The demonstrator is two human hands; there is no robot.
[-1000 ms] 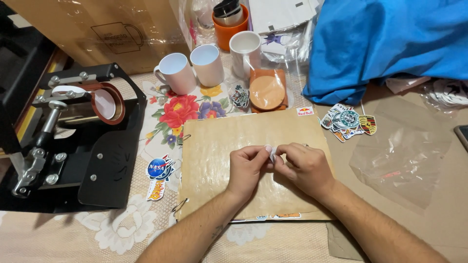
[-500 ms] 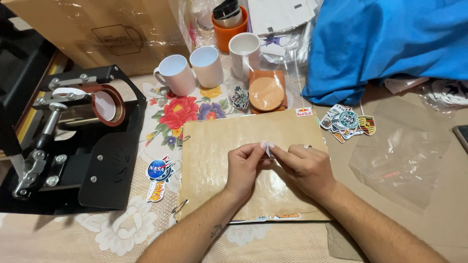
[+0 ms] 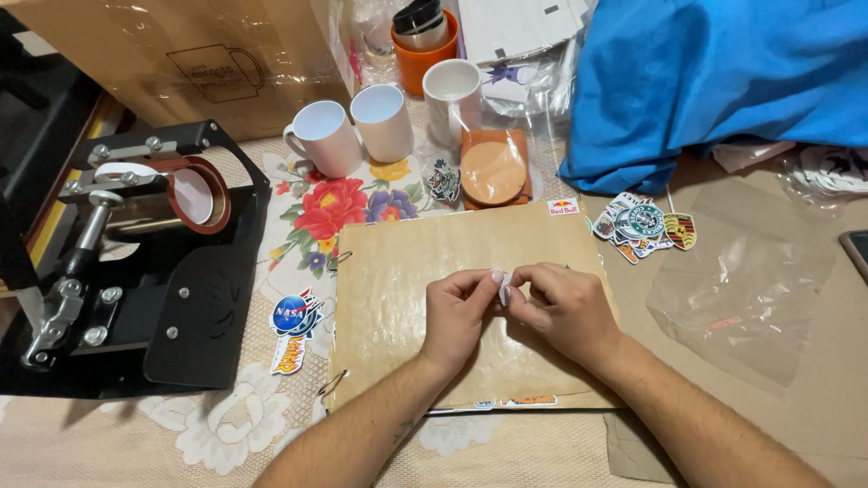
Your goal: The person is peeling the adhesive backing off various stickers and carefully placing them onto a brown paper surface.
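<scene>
My left hand (image 3: pixel 457 312) and my right hand (image 3: pixel 565 307) meet over a brown sheet of paper (image 3: pixel 398 271) on the table. Together their fingertips pinch one small white sticker (image 3: pixel 504 286), held just above the sheet. A pile of loose stickers (image 3: pixel 644 224) lies to the right of the sheet. Two more stickers (image 3: pixel 294 316) lie at its left edge.
A black mug press (image 3: pixel 136 262) stands at the left. Three white mugs (image 3: pixel 380 122) and an orange coaster (image 3: pixel 493 170) sit behind the sheet, an orange cup (image 3: pixel 425 41) further back. Blue cloth (image 3: pixel 714 81) fills the upper right; a clear plastic bag (image 3: pixel 741 280) lies at the right.
Both hands have stayed together over the brown sheet, fingers shifting slightly on the small white sticker. Nothing else has moved.
</scene>
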